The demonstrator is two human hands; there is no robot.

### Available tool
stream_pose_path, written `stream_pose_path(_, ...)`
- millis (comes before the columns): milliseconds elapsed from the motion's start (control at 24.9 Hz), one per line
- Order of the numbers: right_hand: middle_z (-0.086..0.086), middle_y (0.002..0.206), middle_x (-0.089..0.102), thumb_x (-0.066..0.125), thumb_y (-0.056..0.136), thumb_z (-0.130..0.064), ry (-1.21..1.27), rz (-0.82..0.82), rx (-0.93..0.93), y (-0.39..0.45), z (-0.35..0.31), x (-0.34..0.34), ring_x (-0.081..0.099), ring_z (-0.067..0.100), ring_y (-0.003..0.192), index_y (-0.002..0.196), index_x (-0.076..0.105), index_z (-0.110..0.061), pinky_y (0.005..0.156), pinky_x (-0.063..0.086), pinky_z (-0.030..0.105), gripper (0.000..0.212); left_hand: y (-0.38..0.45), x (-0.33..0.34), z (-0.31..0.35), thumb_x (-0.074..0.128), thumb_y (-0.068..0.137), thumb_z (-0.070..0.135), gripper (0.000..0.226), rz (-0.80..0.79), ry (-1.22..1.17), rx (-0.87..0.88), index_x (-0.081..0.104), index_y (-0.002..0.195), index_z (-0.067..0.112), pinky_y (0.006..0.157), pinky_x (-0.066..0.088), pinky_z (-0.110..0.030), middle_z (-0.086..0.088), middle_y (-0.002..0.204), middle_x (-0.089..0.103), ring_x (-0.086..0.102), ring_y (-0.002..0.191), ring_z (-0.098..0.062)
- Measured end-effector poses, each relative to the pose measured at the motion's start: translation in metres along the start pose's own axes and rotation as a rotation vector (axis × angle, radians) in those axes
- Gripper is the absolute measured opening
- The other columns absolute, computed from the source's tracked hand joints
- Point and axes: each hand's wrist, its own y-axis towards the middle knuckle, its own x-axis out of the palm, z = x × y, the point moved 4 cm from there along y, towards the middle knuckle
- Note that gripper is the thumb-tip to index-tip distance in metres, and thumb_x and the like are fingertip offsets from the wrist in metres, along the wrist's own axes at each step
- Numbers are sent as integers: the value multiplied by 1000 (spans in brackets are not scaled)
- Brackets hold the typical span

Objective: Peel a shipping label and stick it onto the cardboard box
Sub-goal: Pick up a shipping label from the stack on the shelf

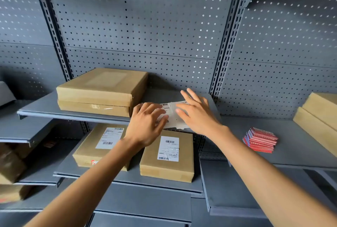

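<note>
Both bare forearms reach up to the label stack on the upper shelf.

Left hand point(145, 123) lies fingers-down on the stack of shipping labels point(172, 115), right hand point(196, 113) spread flat over its right side; can't tell if either grip has actually pinched a sheet. Stack sits on the grey shelf point(45, 108) just right of two unlabelled cardboard boxes point(98, 92). One shelf down, two labelled boxes point(166, 155) sit side by side. Red cards point(259, 140) lie well off to the right.
</note>
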Motion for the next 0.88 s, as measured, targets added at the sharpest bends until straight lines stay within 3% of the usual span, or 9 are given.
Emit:
stream_pose_path(361,2,161,28,37,104,-39,36,-106,11,-6,5,15,7,17,152,114,70,-28,117,15,48,36,-24,10,-6,55,91,64,52,-52,86,59,71,118,22,100,43,-42,4,125,69,60,116,-21)
stream_pose_path(642,1,157,37,41,103,-34,106,-95,44,-10,7,11,14,17,151,118,68,-28,115,17,43,31,-25,9,-7,64,87,37,32,-16,48,77,72,115,22,92,45,-38,4,120,72,62,112,-23)
stream_pose_path(883,1,148,49,43,103,-32,135,-88,57,-11,6,7,21,15,149,119,69,-24,114,21,39,32,-24,4,-7,58,81,16,35,38,23,83,73,112,21,86,48,-38,4,116,74,63,107,-24)
